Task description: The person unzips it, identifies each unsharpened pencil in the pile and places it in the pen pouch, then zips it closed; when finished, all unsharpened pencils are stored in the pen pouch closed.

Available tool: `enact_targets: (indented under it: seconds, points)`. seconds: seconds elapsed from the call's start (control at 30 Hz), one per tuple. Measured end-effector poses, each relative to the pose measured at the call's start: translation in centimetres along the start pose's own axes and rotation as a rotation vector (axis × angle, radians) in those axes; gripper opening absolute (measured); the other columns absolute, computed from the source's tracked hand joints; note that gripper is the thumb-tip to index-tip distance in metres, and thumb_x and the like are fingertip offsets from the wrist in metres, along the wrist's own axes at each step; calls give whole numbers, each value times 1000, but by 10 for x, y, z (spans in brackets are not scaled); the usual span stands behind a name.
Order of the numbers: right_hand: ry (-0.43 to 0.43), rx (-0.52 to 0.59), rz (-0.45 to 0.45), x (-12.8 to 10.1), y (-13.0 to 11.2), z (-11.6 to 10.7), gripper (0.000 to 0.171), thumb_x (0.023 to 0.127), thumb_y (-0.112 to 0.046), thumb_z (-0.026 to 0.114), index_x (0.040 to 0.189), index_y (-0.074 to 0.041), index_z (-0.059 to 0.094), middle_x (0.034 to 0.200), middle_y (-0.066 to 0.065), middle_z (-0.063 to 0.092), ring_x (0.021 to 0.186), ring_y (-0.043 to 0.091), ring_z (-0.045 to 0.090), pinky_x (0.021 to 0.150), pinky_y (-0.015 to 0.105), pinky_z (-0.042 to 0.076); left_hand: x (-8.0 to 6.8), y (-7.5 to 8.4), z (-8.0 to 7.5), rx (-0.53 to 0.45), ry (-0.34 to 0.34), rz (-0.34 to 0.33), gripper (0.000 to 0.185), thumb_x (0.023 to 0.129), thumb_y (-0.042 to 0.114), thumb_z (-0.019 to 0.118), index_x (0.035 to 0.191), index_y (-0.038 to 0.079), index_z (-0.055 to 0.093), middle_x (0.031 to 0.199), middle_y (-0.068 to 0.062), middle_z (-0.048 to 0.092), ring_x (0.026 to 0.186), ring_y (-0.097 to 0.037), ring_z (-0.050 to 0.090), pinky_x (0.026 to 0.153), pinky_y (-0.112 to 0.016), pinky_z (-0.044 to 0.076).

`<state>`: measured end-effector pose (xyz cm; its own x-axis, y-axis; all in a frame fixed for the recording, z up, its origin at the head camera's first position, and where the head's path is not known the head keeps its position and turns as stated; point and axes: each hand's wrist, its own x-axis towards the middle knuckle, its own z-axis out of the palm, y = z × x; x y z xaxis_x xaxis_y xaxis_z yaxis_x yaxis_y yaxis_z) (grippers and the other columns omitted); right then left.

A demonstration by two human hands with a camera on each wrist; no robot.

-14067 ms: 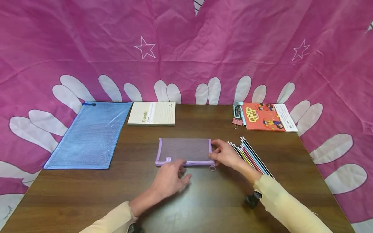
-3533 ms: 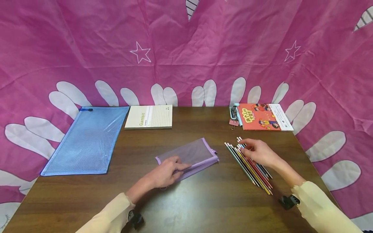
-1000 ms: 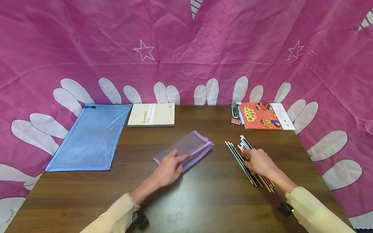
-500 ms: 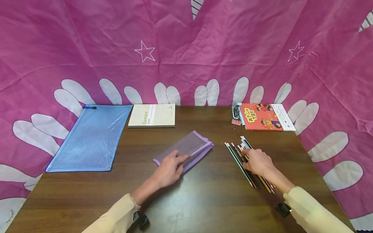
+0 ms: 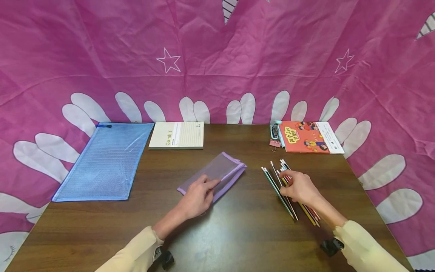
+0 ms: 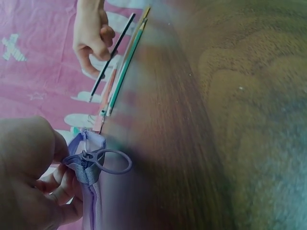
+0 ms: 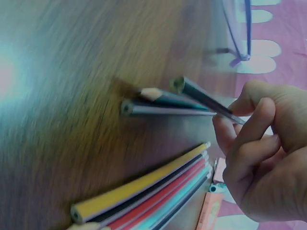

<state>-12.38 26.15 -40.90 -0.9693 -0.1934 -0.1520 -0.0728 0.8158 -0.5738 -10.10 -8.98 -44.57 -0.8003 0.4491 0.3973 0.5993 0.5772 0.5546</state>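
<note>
Meanwhile right hand (image 5: 300, 187) pinches pencil (image 7: 206, 98); left hand (image 5: 196, 196) holds pouch (image 5: 217, 172).

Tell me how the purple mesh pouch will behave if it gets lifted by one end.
The purple mesh pouch looks thin, see-through and empty, so probably light and floppy, sagging when lifted. It lies flat under the left hand, so it shouldn't roll. The ring pull may dangle.

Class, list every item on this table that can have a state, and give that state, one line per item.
Purple mesh pouch: lying flat, left hand gripping its zip end.
Dark pencil: lifted, pinched by right hand.
Other pencils: lying loose on table.
Blue mesh folder: flat.
Gambit notepad: closed.
Red book: closed.
</note>
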Motion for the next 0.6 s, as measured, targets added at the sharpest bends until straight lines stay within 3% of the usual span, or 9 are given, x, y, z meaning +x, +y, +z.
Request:
enact_targets:
  seconds: [0.17, 0.33, 0.6]
  points:
    - [-29, 202, 51, 1, -6, 4, 46, 80, -6, 72, 124, -2, 58, 67, 4, 59, 45, 17, 51, 44, 29, 40, 1, 0, -1, -13, 25, -1, 40, 80, -6, 62, 120, -2, 70, 82, -3, 54, 68, -13, 48, 59, -26, 45]
    - [-121, 451, 131, 2, -14, 11, 52, 80, -2, 67, 131, -3, 53, 72, 10, 61, 43, 13, 40, 41, 23, 31, 1, 1, -2, -31, 43, -11, 40, 80, -7, 64, 119, -2, 71, 80, -2, 53, 67, -12, 48, 58, -26, 46]
    - [-185, 768, 108, 4, -22, 27, 62, 82, 5, 59, 142, 0, 42, 83, 12, 69, 44, 7, 32, 41, 20, 24, 3, 3, -3, -56, 49, -50, 41, 80, -8, 63, 120, -3, 70, 81, -1, 55, 67, -11, 48, 58, -26, 45]
